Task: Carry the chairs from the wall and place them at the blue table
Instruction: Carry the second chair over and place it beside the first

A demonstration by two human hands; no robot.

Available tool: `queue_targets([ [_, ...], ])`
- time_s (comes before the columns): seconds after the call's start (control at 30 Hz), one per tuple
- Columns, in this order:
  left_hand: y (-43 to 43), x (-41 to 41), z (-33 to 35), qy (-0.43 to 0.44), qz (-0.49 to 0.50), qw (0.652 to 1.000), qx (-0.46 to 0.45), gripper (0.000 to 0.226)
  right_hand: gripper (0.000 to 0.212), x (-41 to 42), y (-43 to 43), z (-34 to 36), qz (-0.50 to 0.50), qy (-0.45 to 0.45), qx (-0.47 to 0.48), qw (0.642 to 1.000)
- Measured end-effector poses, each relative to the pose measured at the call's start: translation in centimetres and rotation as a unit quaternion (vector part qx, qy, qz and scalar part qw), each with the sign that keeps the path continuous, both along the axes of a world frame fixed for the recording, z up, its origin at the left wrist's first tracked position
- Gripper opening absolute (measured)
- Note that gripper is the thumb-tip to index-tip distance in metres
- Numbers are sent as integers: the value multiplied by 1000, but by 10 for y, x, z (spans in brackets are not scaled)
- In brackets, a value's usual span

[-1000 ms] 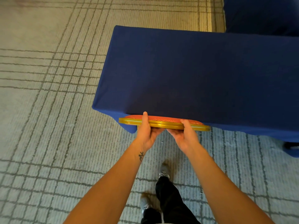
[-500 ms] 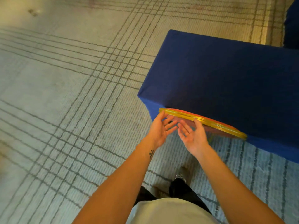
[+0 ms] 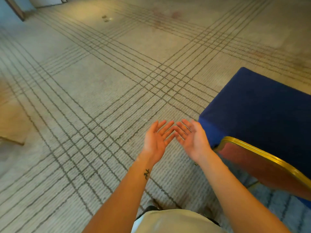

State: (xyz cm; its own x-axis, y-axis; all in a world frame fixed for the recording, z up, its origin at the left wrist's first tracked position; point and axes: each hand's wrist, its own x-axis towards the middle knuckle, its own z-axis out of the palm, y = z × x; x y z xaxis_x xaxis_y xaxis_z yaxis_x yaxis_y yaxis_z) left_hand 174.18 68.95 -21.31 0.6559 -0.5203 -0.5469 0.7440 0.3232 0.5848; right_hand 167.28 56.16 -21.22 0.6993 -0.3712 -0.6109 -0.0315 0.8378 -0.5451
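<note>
The left hand [image 3: 157, 140] and right hand [image 3: 191, 139] are empty, fingers [image 3: 168, 127] spread — chair [image 3: 262, 167] tucked at the blue desk [image 3: 262, 105]; grip the next one's backrest two-handed.

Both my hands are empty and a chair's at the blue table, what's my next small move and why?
Probably turn away to fetch the next one: the left hand and right hand are open and hold nothing, and the chair stands tucked against the blue table.
</note>
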Motion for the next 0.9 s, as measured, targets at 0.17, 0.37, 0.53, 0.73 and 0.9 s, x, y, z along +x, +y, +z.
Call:
queue_targets([
  [0.17, 95, 46, 16, -24, 73, 997, -20, 48, 42, 62, 82, 18, 79, -38, -19, 996],
  [0.37, 207, 80, 27, -37, 185, 981, -37, 51, 43, 129, 186, 34, 194, -50, -27, 979],
  [0.53, 291, 98, 23, -31, 287, 957, -38, 54, 43, 171, 262, 32, 295, -46, -33, 954],
  [0.73, 362, 124, 0, -5, 381, 924, -39, 52, 41, 230, 332, 13, 394, -40, -37, 918],
  [0.9, 414, 168, -7, 0, 447, 894, -18, 53, 41, 300, 388, -2, 465, -50, -22, 884],
])
